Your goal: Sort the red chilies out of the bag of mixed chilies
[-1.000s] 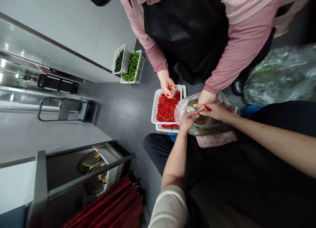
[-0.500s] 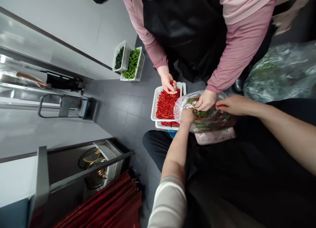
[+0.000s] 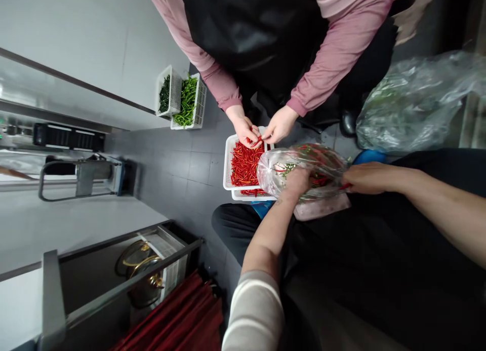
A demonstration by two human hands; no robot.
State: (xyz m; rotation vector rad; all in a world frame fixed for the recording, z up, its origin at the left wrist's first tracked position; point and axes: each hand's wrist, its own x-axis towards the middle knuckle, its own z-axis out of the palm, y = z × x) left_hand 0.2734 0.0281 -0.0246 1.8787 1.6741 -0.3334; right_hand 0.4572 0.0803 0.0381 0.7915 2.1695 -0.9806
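Note:
My left hand (image 3: 298,181) reaches into the mouth of a clear plastic bag (image 3: 270,169), its fingers hidden among the chilies. Inside the bag lie red chili peppers with green stems (image 3: 317,152). At the bag's far right end, my right hand (image 3: 362,178) is closed, with a red chili pepper (image 3: 345,186) showing at its fingertips. Left of the bag stands a white basket (image 3: 227,164) heaped with loose red chili peppers (image 3: 246,166). A second white basket (image 3: 243,197) with more of them shows beneath it. A pinkish tray-like thing (image 3: 324,207) sits under the bag.
Opposite me, a co-worker's two hands (image 3: 261,132) hold red chilies above the basket. White baskets of green peppers (image 3: 187,100) stand by the wall. A large clear bag (image 3: 406,108) lies at right. A metal rack (image 3: 125,280) and a trolley (image 3: 85,176) are at left.
My left hand has moved right, deeper into the bag. The co-worker's hand has left the bag and joined their other hand over the basket. The view has shifted slightly.

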